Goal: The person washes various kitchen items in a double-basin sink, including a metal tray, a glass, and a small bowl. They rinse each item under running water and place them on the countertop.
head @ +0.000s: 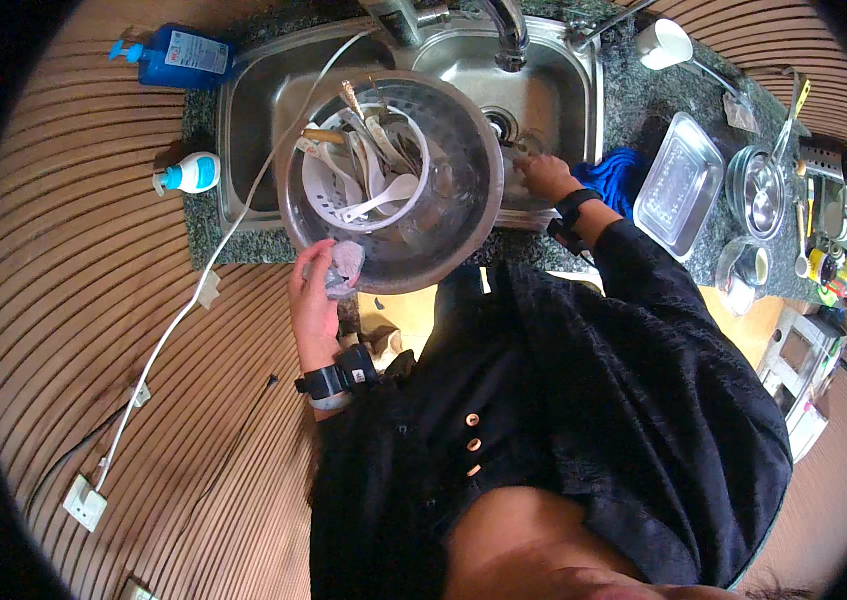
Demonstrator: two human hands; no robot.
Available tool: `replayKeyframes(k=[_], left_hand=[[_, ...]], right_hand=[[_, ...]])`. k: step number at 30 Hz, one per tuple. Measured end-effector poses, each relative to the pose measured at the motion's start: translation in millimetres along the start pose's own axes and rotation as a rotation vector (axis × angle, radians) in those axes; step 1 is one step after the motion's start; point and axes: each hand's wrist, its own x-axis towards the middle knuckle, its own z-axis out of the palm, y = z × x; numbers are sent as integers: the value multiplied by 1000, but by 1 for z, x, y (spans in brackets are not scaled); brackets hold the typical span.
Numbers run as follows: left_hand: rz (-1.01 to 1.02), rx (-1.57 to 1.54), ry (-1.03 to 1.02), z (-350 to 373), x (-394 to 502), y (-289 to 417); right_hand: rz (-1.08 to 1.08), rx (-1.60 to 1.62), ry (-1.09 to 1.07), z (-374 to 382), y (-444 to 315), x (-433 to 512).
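My left hand point(316, 279) is closed round a wadded pinkish-grey cloth or sponge point(346, 262) at the near left rim of a large metal basin point(461, 187). The basin rests over the double sink and holds a white perforated plastic basket point(421, 187) full of spoons and other utensils; a white spoon point(382, 199) lies on top. Over the right sink bowl, my right hand point(543, 176) grips a clear object, perhaps a glass point(530, 142), near the drain. Its exact shape is hard to tell.
Beside the right bowl lies a blue cloth point(611, 180). Farther right are a rectangular metal tray point(680, 187), stacked metal bowls point(757, 191) and a white cup point(663, 43). The faucet point(511, 45) overhangs the sink. Two pump bottles point(187, 56) stand left, near a white cable point(243, 206).
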Motion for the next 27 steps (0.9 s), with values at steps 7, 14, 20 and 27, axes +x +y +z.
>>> replayKeyframes(k=[7,14,20,27], left_hand=[[32,134,-37,2,1,-3],[18,107,-49,7,-4,0],[9,127,-24,8,-3,-2],[51,191,-35,3,2,-8]], right_hand=[[-16,-5,238,-8,-5,-8],[64,257,307,-1,11,6],[319,1551,-197,-7,44,6],[212,1614,-205,-30,29,6]])
